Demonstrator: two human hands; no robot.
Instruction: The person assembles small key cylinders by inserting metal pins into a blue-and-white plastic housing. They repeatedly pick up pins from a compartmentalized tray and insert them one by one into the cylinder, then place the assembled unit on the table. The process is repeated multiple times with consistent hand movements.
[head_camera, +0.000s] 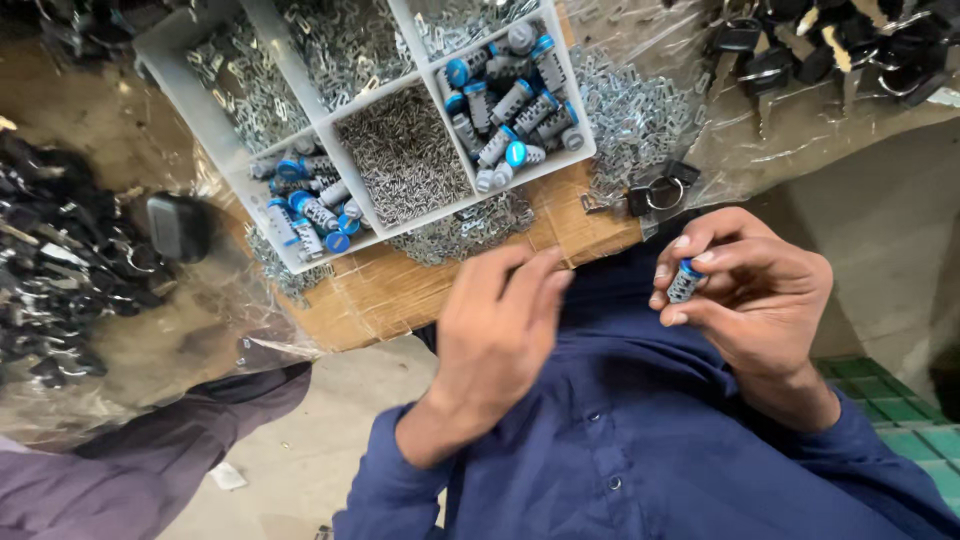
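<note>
Your right hand (750, 290) pinches a blue-capped cylinder (685, 281) | left hand (495, 330), 9 o'clock of it: palm hidden, grip unreadable

Two hands — left hand (495, 335), right hand (755, 295) — one divided tray (160, 55), one held cylinder (685, 281).

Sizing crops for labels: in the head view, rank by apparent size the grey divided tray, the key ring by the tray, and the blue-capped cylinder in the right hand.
1. Grey divided tray
2. Key ring
3. Blue-capped cylinder, though it sits nearer the camera, so 2 and 3 are unsure.
</note>
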